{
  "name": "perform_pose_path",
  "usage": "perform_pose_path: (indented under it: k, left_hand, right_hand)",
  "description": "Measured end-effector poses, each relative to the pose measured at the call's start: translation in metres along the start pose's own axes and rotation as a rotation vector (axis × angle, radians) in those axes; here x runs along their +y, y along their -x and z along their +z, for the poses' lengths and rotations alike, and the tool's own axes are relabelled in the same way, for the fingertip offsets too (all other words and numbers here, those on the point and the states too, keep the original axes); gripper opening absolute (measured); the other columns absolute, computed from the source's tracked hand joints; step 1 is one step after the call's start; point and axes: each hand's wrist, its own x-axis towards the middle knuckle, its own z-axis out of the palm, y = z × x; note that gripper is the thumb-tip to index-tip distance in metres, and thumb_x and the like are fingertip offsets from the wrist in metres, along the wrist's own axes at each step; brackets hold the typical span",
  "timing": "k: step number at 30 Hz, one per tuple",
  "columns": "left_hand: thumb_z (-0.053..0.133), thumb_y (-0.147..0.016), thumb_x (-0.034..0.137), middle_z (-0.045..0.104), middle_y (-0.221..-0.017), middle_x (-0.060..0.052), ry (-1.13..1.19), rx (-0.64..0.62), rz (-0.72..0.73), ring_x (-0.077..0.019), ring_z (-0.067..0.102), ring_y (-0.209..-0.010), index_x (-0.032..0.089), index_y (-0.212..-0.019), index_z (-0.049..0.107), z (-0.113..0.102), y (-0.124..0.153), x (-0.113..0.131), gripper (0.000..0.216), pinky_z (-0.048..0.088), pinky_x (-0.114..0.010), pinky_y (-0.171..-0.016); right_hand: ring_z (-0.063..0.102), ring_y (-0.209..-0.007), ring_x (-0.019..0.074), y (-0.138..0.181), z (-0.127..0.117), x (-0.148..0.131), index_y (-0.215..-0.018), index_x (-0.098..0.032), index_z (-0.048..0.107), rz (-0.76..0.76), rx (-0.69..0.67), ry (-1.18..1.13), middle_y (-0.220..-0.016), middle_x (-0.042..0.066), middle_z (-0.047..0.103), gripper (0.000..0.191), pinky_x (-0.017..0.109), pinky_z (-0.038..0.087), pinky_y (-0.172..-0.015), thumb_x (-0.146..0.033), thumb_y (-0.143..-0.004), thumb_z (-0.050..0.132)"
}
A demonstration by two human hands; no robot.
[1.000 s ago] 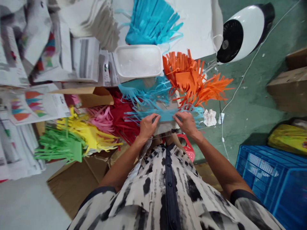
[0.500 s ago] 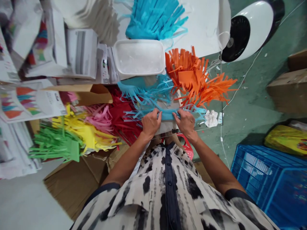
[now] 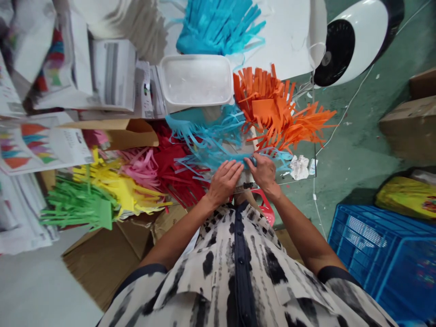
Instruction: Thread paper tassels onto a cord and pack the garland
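Observation:
A strip of blue fringed paper (image 3: pixel 218 152) lies on the work surface in front of me. My left hand (image 3: pixel 225 179) rests on its near edge with the fingers stretched forward and close together, pressing the paper. My right hand (image 3: pixel 263 170) sits right beside it, fingers curled and pinching the blue strip at its band. The two hands almost touch. More blue fringe (image 3: pixel 204 129) spreads behind them.
Orange fringed paper (image 3: pixel 272 106) lies to the right, red (image 3: pixel 173 168), pink (image 3: pixel 143 165), yellow (image 3: pixel 119 186) and green (image 3: pixel 81 209) fringes to the left. A white plastic tub (image 3: pixel 195 81) stands behind. A fan (image 3: pixel 354 41), a blue crate (image 3: pixel 384 259) and cardboard boxes (image 3: pixel 102 259) surround me.
My left hand has slid right along the blue strip until it meets my right hand, and its fingers have flattened. The right hand stayed nearly in place.

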Motion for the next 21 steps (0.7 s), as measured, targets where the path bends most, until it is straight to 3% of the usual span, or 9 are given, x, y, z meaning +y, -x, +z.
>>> perform_pose_path:
  k: [3, 6, 9, 14, 16, 18, 21]
  left_hand:
    - [0.045, -0.107, 0.023, 0.057, -0.156, -0.011, -0.014, -0.006, -0.011, -0.0268, 0.043, -0.154, 0.021, -0.155, 0.053, 0.001, 0.003, -0.002, 0.048, 0.026, -0.056, -0.133]
    - [0.048, -0.107, 0.025, 0.054, -0.159, -0.01, -0.059, -0.016, -0.053, -0.0291, 0.04, -0.156, 0.026, -0.158, 0.049, -0.002, 0.005, 0.001, 0.051, 0.007, -0.066, -0.134]
    - [0.05, -0.106, 0.027, 0.053, -0.16, -0.01, -0.076, -0.041, -0.077, -0.0307, 0.041, -0.155, 0.031, -0.158, 0.048, -0.007, 0.005, 0.003, 0.052, -0.005, -0.073, -0.129]
    - [0.054, -0.105, 0.03, 0.052, -0.16, -0.009, -0.067, -0.066, -0.073, -0.033, 0.043, -0.154, 0.036, -0.153, 0.054, -0.01, 0.003, 0.005, 0.048, -0.005, -0.078, -0.127]
    - [0.056, -0.104, 0.03, 0.052, -0.161, -0.009, -0.078, -0.075, -0.075, -0.0338, 0.042, -0.154, 0.037, -0.151, 0.056, -0.009, 0.002, 0.007, 0.048, -0.003, -0.078, -0.126]
    - [0.056, -0.104, 0.03, 0.051, -0.161, -0.01, -0.095, -0.077, -0.065, -0.0346, 0.041, -0.155, 0.037, -0.15, 0.058, -0.009, 0.001, 0.008, 0.046, -0.003, -0.078, -0.126]
    - [0.054, -0.105, 0.029, 0.053, -0.159, -0.011, -0.1, -0.078, -0.018, -0.0335, 0.043, -0.154, 0.033, -0.148, 0.06, -0.012, 0.002, 0.002, 0.044, -0.006, -0.077, -0.126]
  right_hand:
    - [0.06, -0.075, 0.025, 0.0, 0.001, -0.002, -0.087, -0.021, 0.07, 0.001, 0.02, 0.004, -0.084, 0.012, 0.074, 0.043, 0.035, 0.033, -0.07, -0.051, -0.106, 0.046]
    - [0.06, -0.075, 0.026, 0.0, 0.002, -0.005, -0.087, -0.02, 0.071, 0.008, 0.035, 0.025, -0.083, 0.013, 0.074, 0.041, 0.036, 0.034, -0.07, -0.051, -0.105, 0.049]
    - [0.062, -0.083, 0.0298, 0.003, -0.003, -0.002, -0.1, -0.017, 0.072, -0.014, 0.073, 0.048, -0.087, 0.016, 0.074, 0.036, 0.039, 0.039, -0.077, -0.045, -0.104, 0.05]
    - [0.056, -0.123, 0.0379, 0.026, -0.018, 0.015, -0.135, -0.019, 0.066, -0.074, 0.316, 0.043, -0.133, 0.019, 0.069, 0.04, 0.053, 0.036, -0.101, -0.025, -0.101, 0.045]
    - [0.053, -0.132, 0.0351, 0.04, -0.017, 0.017, -0.14, -0.024, 0.065, -0.203, 0.283, 0.047, -0.144, 0.015, 0.066, 0.044, 0.053, 0.033, -0.107, -0.02, -0.101, 0.045]
    - [0.056, -0.132, 0.0306, 0.05, -0.01, 0.017, -0.14, -0.026, 0.066, -0.363, 0.166, 0.046, -0.143, 0.011, 0.068, 0.044, 0.048, 0.032, -0.109, -0.017, -0.102, 0.045]
    - [0.06, -0.129, 0.027, 0.055, 0.004, 0.017, -0.14, -0.024, 0.066, -0.443, 0.086, 0.061, -0.14, 0.01, 0.071, 0.041, 0.046, 0.031, -0.108, -0.017, -0.105, 0.047]
